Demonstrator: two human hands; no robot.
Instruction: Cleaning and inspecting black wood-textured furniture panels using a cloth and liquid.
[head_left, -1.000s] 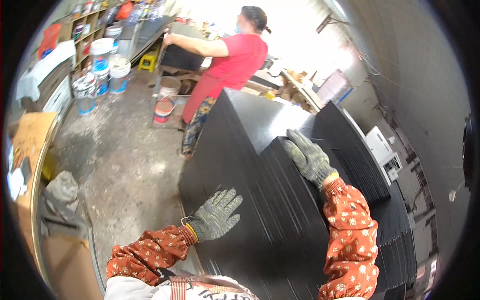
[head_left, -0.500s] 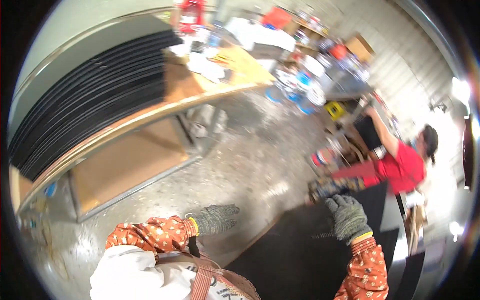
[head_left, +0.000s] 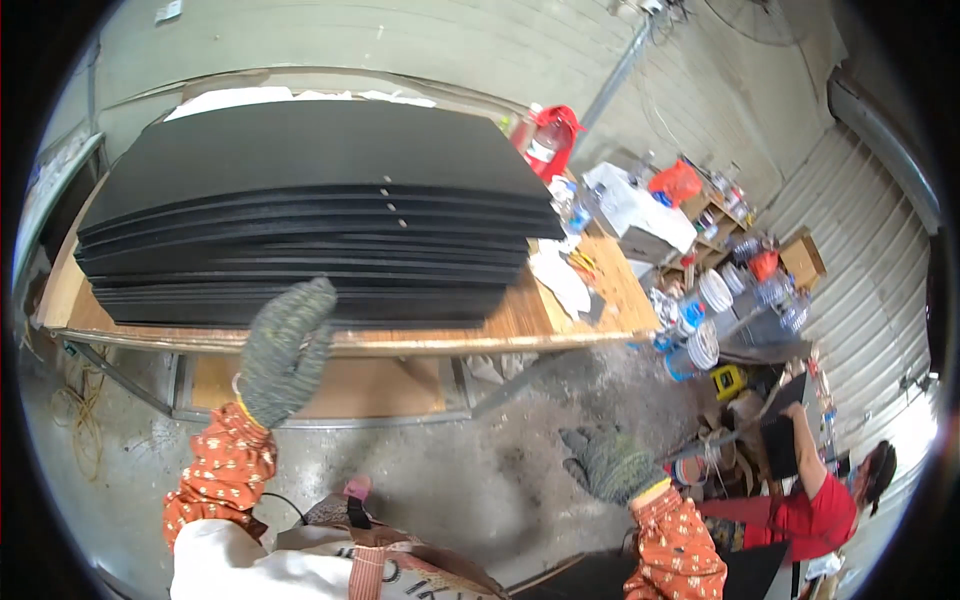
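A tall stack of black flat panels (head_left: 320,150) lies on the wooden workbench (head_left: 400,342) in front of me. My left hand (head_left: 285,355), in a grey-green knit glove, reaches up before the stack's front edges, its fingers stretched out and nothing in it. Whether its fingertips touch the panels I cannot tell. Over the floor to the right, my right hand (head_left: 610,465) wears the same kind of glove; its fingers are apart and hold nothing. Below that arm, a black sheet (head_left: 600,578) shows at the lower edge.
At the bench's right end lie a white cloth (head_left: 558,280) and a red bag (head_left: 552,140). White buckets (head_left: 700,350) stand on the floor beyond. A co-worker in a red shirt (head_left: 825,520) holds a dark panel (head_left: 778,445) at the far right. A low frame (head_left: 320,388) sits beneath the bench.
My view has swung left toward the bench and the stack. My left hand has risen to the front of the stack. My right hand has moved off from above the black sheet.
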